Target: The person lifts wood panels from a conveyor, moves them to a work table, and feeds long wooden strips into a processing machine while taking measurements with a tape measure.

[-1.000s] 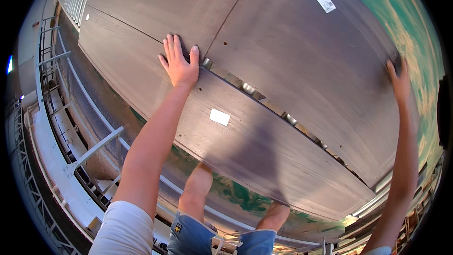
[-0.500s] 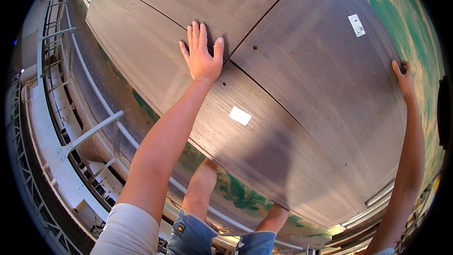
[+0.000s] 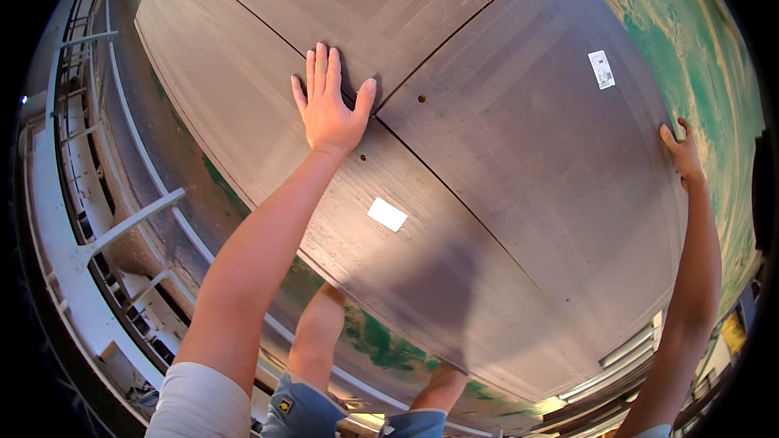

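Pressing flat on a large dark brown board [image 3: 503, 162], the left hand [image 3: 329, 109] is laid with its palm down, the four fingers [image 3: 323, 69] close together and the thumb held apart, just beside the seam to a neighbouring board [image 3: 373, 0]. The right hand [image 3: 682, 150] is hooked over the board's far right edge, fingers curled around it. A white label [image 3: 387, 214] is seen on the board, which lies above a green mottled floor [image 3: 706, 49], with a metal rail frame [image 3: 97, 219] on the left.

Just one head-mounted fisheye, looking down from close up over the person's outstretched arms at big dark panels [image 3: 503, 154], edges curving.
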The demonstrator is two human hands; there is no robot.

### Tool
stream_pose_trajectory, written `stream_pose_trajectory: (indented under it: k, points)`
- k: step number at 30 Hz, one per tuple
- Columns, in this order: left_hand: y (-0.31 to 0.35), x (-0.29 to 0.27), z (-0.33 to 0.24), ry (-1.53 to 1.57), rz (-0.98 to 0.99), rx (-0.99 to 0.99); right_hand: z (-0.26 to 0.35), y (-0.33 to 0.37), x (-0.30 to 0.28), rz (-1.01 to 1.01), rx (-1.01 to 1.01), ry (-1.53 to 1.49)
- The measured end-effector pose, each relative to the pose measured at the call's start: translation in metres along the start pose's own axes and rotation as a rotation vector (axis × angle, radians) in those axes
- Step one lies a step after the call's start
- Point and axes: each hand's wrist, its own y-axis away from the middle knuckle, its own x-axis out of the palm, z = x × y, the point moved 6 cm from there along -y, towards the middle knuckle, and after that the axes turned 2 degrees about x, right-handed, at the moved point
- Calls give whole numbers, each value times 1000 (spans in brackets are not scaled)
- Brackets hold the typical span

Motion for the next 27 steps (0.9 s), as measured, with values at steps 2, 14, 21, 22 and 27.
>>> stream_pose_trajectory:
  k: [2,14,21,22,27]
  points:
    - [-3,1,-1,2,-9,9,-7,-10,-13,-25,-36,-102]
    - [-5,-6,0,15,4,-27,-5,1,-1,-92,-30,27]
    - [-6,-5,0,64,-6,-57,-10,1,7,-94,-83,2]
    - [-7,-2,-5,70,-13,-57,-13,-1,6,-98,-93,-8]
    - [-10,-9,4,34,-34,-65,13,6,16,-128,-63,-5]
